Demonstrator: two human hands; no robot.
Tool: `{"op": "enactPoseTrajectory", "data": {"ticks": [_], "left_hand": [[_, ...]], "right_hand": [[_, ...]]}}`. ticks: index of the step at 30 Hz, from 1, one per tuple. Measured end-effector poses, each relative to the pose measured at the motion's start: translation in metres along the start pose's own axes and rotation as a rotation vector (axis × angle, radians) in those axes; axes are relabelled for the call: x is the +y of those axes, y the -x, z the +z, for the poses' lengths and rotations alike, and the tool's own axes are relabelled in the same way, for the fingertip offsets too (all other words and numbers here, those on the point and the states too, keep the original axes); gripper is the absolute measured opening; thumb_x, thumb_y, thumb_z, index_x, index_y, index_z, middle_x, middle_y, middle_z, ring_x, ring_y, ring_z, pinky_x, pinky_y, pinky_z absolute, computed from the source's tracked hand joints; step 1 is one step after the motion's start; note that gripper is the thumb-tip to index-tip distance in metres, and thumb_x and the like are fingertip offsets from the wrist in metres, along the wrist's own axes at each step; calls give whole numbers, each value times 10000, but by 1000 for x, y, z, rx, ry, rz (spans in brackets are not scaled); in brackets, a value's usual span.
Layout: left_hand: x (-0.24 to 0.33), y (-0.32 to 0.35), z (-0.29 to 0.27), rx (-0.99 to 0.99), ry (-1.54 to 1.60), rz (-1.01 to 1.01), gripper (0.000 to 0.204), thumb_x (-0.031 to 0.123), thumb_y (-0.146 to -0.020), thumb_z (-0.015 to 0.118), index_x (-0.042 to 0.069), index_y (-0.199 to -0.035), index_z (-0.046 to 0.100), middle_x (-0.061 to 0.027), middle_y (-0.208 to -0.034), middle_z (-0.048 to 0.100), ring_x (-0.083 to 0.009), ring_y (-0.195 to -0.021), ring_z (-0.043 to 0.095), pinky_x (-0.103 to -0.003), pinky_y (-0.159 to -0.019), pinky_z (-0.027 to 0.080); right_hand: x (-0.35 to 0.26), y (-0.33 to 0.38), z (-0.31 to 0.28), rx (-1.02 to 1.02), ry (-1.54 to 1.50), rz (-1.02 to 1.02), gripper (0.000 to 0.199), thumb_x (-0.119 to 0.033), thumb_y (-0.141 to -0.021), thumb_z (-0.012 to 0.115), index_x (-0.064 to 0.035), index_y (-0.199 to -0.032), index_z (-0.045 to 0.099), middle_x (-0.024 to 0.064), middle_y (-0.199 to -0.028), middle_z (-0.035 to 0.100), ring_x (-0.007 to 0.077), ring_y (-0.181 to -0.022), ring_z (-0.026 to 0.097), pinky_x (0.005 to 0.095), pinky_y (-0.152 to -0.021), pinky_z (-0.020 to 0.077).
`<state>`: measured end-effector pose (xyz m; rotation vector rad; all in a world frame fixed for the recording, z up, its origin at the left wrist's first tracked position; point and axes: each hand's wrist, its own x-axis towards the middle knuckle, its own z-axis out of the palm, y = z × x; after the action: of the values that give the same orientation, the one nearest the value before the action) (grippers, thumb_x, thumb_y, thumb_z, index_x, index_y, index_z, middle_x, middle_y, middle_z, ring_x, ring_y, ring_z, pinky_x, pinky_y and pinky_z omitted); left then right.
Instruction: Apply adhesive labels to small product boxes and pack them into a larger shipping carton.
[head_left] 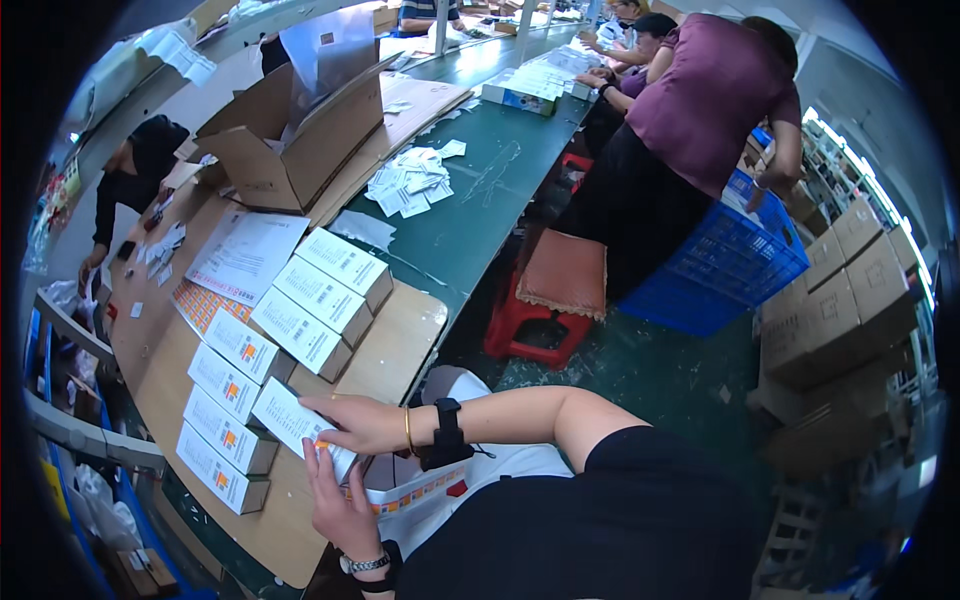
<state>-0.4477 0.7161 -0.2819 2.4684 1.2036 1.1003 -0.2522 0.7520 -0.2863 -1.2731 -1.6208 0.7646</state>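
Observation:
A slim white carton (pixel 284 408) with small print lies on the tan board, tilted toward me at its near end. My right hand (pixel 368 424) reaches across its right side, fingers and thumb closed on it. My left hand (pixel 345 508) grips the near end, fingers along the left and thumb at the right. An orange sticker (pixel 323 443) shows on the carton's top beside the fingertips. Left of it sits a row of white cartons with orange stickers (pixel 222 463); beyond stand several cartons without visible orange stickers (pixel 318 290).
A strip of orange labels (pixel 425 492) hangs by my lap. An orange label sheet (pixel 205 310) lies under a white printed bag (pixel 250 255). Further off are an open cardboard box (pixel 330 150), loose paper slips (pixel 412 182), a red stool (pixel 545 330) and a blue crate (pixel 715 265) beside a person.

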Motion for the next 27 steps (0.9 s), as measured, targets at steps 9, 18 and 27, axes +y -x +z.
{"op": "enactPoseTrajectory", "data": {"ticks": [9, 18, 27], "left_hand": [[-3, -21, 3, -45, -48, -166, 525, 140, -988, 788, 116, -1483, 618, -77, -1658, 568, -343, -1313, 699, -379, -941, 614], [-13, -27, 9, -43, -41, -171, 537, 81, -974, 787, 99, -1482, 614, -89, -1679, 543, -339, -1335, 685, -405, -955, 602], [1, -41, -13, -301, -13, -182, 705, 50, -981, 806, -45, -1589, 462, -407, -1577, 491, -511, -1473, 513, -569, -1138, 501]], "right_hand": [[-2, 88, -55, 32, 58, -88, 332, -149, -1057, 702, -13, -1360, 687, 180, -1250, 743, 345, -1126, 741, 426, -961, 588], [14, 133, -99, 157, 5, -18, 200, -110, -1031, 722, -8, -1202, 740, 159, -1125, 759, 333, -1034, 751, 406, -895, 597], [53, 43, -174, 150, -65, -178, 157, -73, -1032, 744, -12, -1176, 757, 129, -1136, 782, 318, -1006, 757, 387, -867, 609]]}}
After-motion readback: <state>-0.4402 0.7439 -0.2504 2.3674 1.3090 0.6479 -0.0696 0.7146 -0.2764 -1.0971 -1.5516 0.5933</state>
